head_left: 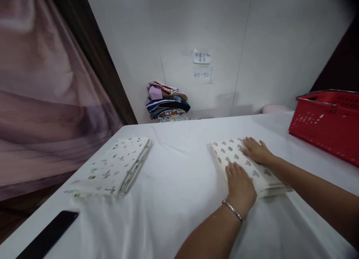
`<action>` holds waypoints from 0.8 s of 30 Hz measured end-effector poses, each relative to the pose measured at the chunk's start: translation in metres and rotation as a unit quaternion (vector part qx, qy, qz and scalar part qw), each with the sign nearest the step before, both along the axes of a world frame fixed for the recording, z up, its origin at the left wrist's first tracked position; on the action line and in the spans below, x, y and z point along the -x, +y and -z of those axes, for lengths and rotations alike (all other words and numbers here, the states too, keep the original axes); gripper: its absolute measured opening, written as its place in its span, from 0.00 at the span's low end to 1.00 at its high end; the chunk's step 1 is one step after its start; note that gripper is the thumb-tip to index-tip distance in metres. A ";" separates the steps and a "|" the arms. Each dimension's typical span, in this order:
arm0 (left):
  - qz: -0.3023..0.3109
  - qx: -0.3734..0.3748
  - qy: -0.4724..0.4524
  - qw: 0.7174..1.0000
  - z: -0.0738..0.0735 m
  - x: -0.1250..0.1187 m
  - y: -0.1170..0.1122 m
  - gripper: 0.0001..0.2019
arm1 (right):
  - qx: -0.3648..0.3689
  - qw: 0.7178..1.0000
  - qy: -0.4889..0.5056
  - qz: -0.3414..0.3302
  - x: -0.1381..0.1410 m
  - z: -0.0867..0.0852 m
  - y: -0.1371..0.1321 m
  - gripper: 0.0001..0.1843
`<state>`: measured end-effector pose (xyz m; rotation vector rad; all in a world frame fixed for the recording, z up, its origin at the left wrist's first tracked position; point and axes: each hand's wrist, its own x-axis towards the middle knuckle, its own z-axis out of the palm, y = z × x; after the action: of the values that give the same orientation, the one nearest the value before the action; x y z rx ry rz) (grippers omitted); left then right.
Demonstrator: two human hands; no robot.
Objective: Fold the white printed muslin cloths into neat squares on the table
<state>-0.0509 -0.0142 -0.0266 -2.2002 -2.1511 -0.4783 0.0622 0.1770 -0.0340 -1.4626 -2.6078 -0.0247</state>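
Note:
A folded white cloth [232, 154] with grey mushroom-like prints lies on the right side of the table. My left hand [240, 186], with a silver bangle at the wrist, rests on its near left part, fingers stretched out. Farther back, my right hand [256, 150] lies flat on the cloth's right side, fingers extended. Neither hand grips anything. Across the table to the left is a second folded white cloth [114, 165] with small leaf-like prints, its layered edge facing right.
The table [179, 214] has a white cover. A dark phone-like slab [49, 234] lies front left. At the right stands a red plastic basket [327, 126] with a metal handle. Folded fabrics [168, 104] are stacked beyond the back edge. A pink curtain [42, 94] hangs left.

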 end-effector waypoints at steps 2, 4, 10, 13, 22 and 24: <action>0.010 -0.004 -0.006 1.000 0.000 0.000 0.000 0.26 | 0.009 1.000 0.015 0.003 -0.023 0.011 0.004 0.36; 0.016 -0.003 -0.016 1.000 -0.002 0.001 -0.001 0.26 | 0.019 0.999 0.024 -0.012 -0.031 0.016 0.007 0.35; 0.020 -0.005 -0.054 0.998 -0.009 0.003 -0.004 0.24 | 0.065 0.995 0.067 -0.028 -0.026 -0.001 0.002 0.33; 0.039 -0.040 -0.110 0.992 -0.019 0.012 -0.002 0.20 | 0.094 0.988 0.117 0.040 -0.039 -0.007 -0.011 0.34; -0.192 0.012 -0.407 0.893 -0.024 0.081 0.024 0.26 | 0.178 0.945 0.148 0.231 -0.074 -0.012 -0.047 0.45; -0.183 0.060 -0.450 0.872 -0.020 0.083 0.025 0.30 | 0.172 0.947 0.139 0.231 -0.072 -0.015 -0.049 0.43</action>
<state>-0.1344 0.0113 -0.0062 -1.6762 -2.9710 -1.6243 0.1345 0.1275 -0.0195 -1.9955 -2.0674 0.5651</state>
